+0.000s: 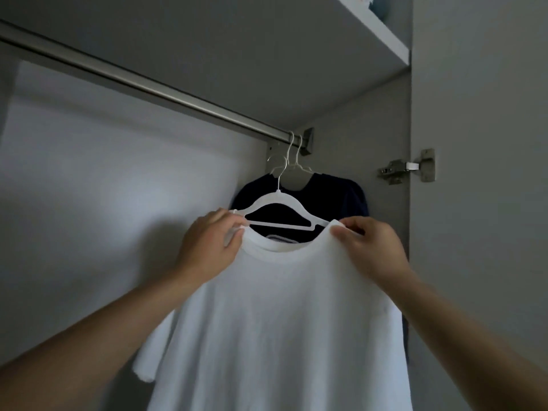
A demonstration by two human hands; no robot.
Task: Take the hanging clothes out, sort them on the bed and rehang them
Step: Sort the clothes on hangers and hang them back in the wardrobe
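Note:
A white T-shirt [278, 321] hangs down in front of me inside the wardrobe. My left hand [207, 247] pinches its collar at the left together with the left end of a white plastic hanger [278, 200]. My right hand [367, 247] grips the collar and shoulder at the right, where the hanger's right end goes under the cloth. The hanger's metal hook is free, below the rail [142, 84]. Behind it a dark navy shirt [350, 197] hangs on white hangers hooked at the rail's right end.
The metal rail runs from upper left down to a bracket [308, 140] at the right wall. A shelf [382, 34] sits above with items on it. The wardrobe side panel carries a door hinge [406, 169]. The rail's left stretch holds no hangers.

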